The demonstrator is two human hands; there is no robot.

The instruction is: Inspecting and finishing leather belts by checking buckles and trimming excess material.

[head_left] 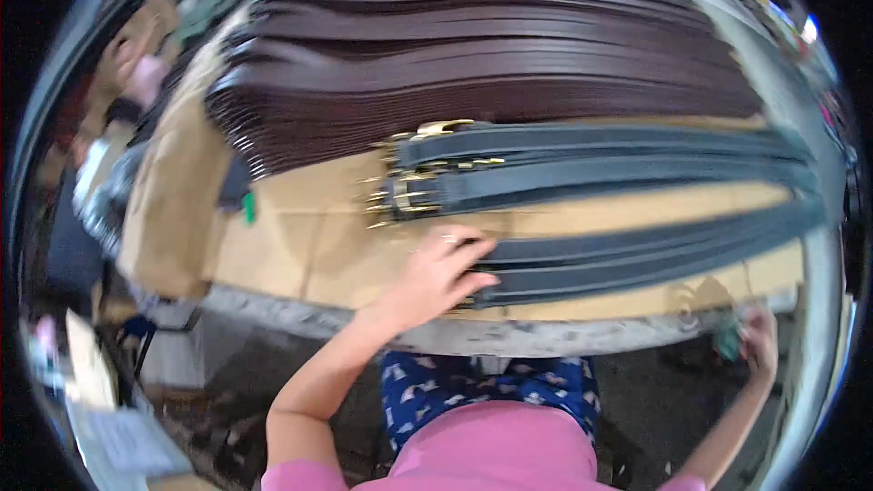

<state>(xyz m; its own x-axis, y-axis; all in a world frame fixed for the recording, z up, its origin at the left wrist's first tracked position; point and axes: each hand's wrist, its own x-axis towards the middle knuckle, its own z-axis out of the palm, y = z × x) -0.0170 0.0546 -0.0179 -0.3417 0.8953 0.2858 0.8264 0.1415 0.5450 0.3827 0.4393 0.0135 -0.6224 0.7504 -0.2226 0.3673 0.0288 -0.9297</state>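
My left hand (436,277) grips the near end of a bundle of dark blue-grey belts (618,259), its fingers and thumb bent over the end and hiding it. My right hand (760,342) is low at the table's right front edge, fingers curled at a small blurred greenish thing (727,342) whose kind I cannot make out. Just beyond the held bundle lie more dark belts (582,180), stacked flat, with gold buckles (409,193) at their left end. The far right ends of both bundles come close together.
A large stack of glossy dark brown straps (491,45) covers the far part of the table. Brown cardboard (336,255) lines the tabletop and rises at the left side. A small green piece (248,207) lies at left. Other people (118,164) are at the far left.
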